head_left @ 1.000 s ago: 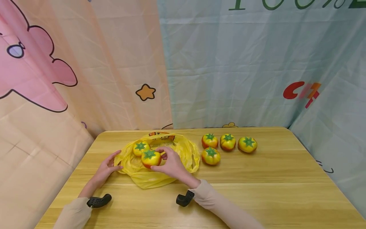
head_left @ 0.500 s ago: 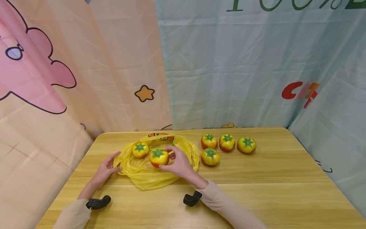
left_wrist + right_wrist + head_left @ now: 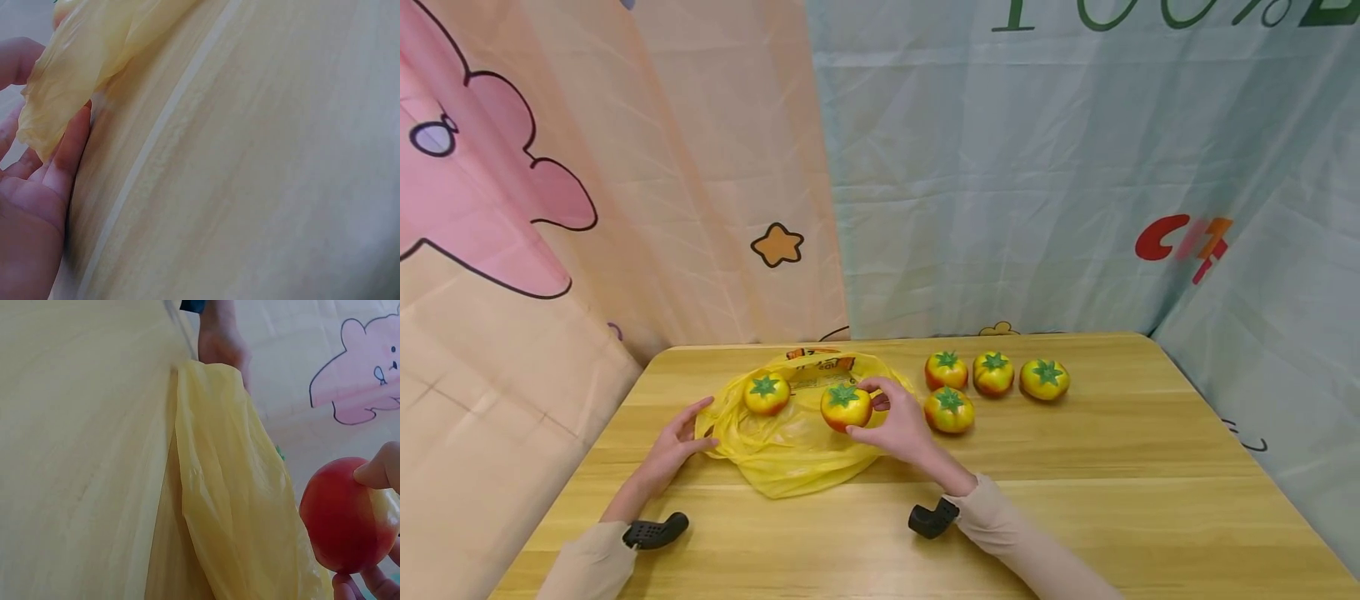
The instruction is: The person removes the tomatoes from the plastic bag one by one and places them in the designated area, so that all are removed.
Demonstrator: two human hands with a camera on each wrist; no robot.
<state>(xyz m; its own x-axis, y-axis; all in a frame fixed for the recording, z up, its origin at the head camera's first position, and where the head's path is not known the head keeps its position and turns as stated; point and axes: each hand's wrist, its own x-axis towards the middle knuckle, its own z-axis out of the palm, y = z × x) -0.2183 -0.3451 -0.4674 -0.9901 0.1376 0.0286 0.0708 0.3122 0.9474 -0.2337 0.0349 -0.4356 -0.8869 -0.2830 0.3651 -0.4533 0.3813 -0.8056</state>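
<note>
My right hand [image 3: 901, 421] holds a yellow-red tomato [image 3: 844, 407] with a green leafy top, thumb on the near side and fingers on the far side. In the right wrist view this tomato [image 3: 347, 515] shows its red underside, beside the bag's wall. The yellow plastic bag [image 3: 797, 479] lies spread with its mouth facing up. Another tomato [image 3: 767, 393] sits at the left inside it. At the bag's left edge rests my left hand [image 3: 666, 454], thumb and fingers spread apart. In the left wrist view a fold of the bag [image 3: 69, 75] lies between them.
To the right of the bag stand several more tomatoes [image 3: 950, 410] on the wooden table [image 3: 1112, 517]. A printed curtain [image 3: 1000, 183] hangs behind the table. Both wrists carry black cameras, the left one [image 3: 657, 531] low over the table.
My right hand has moved to the right with the tomato, from beside the other tomato to the bag's right part. The left hand stays at the bag's left edge.
</note>
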